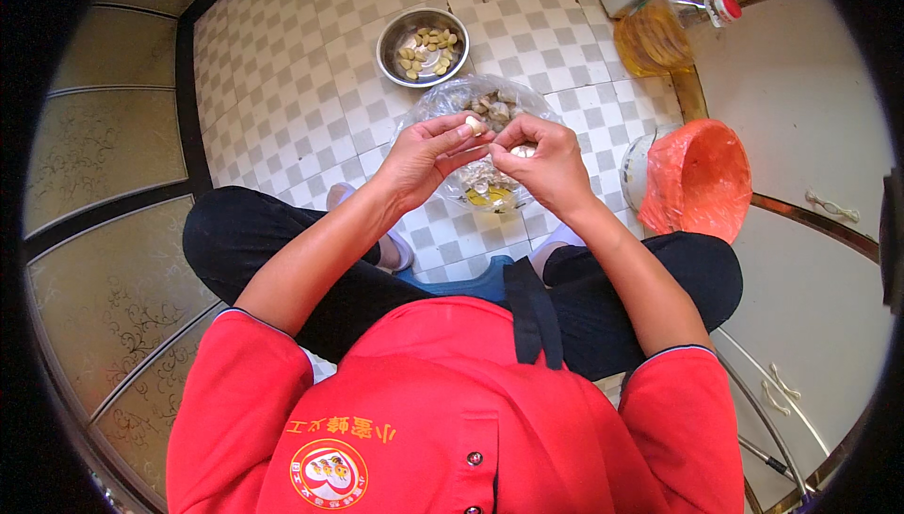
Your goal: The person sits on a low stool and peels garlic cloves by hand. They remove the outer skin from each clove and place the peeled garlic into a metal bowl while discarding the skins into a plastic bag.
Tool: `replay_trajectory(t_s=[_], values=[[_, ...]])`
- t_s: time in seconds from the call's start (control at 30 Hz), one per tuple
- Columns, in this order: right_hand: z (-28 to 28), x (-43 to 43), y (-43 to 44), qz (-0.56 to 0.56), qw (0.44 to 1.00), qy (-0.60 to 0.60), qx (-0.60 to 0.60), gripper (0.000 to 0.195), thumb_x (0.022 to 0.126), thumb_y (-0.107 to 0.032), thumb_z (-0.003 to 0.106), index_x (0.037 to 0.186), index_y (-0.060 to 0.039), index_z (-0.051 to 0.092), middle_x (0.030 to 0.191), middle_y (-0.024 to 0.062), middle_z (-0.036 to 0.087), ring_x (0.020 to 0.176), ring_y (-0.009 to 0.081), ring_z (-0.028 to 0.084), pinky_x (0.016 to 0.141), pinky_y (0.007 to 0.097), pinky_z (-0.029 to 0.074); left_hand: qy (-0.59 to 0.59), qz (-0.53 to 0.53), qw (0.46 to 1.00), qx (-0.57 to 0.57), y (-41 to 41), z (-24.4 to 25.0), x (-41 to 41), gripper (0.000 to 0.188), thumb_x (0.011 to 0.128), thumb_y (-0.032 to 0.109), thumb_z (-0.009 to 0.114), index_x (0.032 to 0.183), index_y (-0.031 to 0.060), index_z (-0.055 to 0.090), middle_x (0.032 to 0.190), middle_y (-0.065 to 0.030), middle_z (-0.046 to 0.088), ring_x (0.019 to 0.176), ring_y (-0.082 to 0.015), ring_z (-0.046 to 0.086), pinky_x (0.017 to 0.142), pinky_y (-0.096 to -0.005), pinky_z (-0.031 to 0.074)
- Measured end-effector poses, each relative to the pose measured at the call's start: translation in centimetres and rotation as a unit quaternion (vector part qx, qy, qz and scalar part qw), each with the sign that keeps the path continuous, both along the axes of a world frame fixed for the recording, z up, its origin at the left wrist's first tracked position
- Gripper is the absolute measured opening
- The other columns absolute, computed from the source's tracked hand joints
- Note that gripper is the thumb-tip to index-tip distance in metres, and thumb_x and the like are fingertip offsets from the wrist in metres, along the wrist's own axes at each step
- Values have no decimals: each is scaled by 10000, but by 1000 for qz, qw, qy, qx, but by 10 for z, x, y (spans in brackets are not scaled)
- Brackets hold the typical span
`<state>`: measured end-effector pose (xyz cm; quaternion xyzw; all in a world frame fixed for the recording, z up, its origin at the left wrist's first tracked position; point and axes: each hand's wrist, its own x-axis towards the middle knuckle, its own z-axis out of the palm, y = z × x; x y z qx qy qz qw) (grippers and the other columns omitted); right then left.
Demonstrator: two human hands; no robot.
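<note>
My left hand [429, 150] holds a pale garlic clove [474, 126] between thumb and fingers. Close beside it, my right hand [547, 157] is curled, with thumb and forefinger pinched near the left fingertips. A whitish piece shows in the curl of the right hand; whether it is gripped or lies behind is unclear. Below both hands, a clear plastic bag [540, 95] lies spread on the floor. Unpeeled garlic cloves [494, 108] are at its far side, and whitish papery skins [480, 174] at its near side. Beyond the bag, a steel bowl [385, 66] contains several peeled cloves [443, 41].
A bucket [635, 168] with a red plastic liner [696, 182] stands to the right. Behind it sits a large oil bottle [653, 37] against pale cabinets [784, 111]. Patterned sliding panels [106, 140] line the left. A blue stool [459, 281] shows between my legs on the checkered tile floor [282, 69].
</note>
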<state>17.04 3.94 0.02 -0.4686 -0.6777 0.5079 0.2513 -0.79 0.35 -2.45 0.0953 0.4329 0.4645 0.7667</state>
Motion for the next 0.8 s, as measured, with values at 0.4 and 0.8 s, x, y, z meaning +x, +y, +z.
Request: replay_trajectory(t_s=[0.4,0.8], values=[[7,2,7,-9,975,63,-212,226,780,-206,663,866,-1,625,742,51,631,613,84,570,505,224,494,213,-68,962,154,-6,4,6,211,808,41,615,1007,-26,607,955,-87,632,874,-146,604,804,-271,497],[-2,5,9,-35,910,192,-365,171,783,-160,650,820,-4,594,730,58,616,519,57,514,486,242,532,224,-68,953,194,-9,12,8,211,800,25,618,1004,-26,608,945,-95,639,859,-151,615,798,-278,497]])
